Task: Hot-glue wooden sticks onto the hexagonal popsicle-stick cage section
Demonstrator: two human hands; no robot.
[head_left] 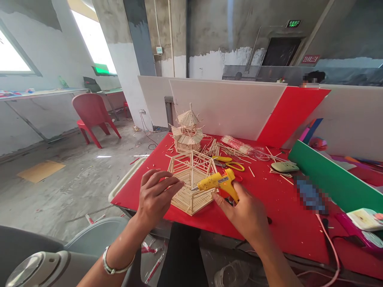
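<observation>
In my right hand [249, 213] is a yellow hot glue gun [214, 181], its nozzle pointing left. My left hand [157, 195] is closed in a pinch close to that nozzle; whatever lies between its fingertips is too small to make out. Below and behind both hands stands a six-sided frame [192, 207] built of thin wooden sticks, with a slatted base and an open top of crossing sticks. Just beyond it rises a small tiered pagoda [188, 139] of the same sticks. The hands partly cover the frame's left and right sides.
Yellow-handled pliers [235, 165], loose sticks and a wrapped stick bundle [237, 145] lie on the red tabletop [287, 223]. A green board [323, 175] leans at the right, near a purple power strip [359, 231] with cables. White panels [227, 107] border the back.
</observation>
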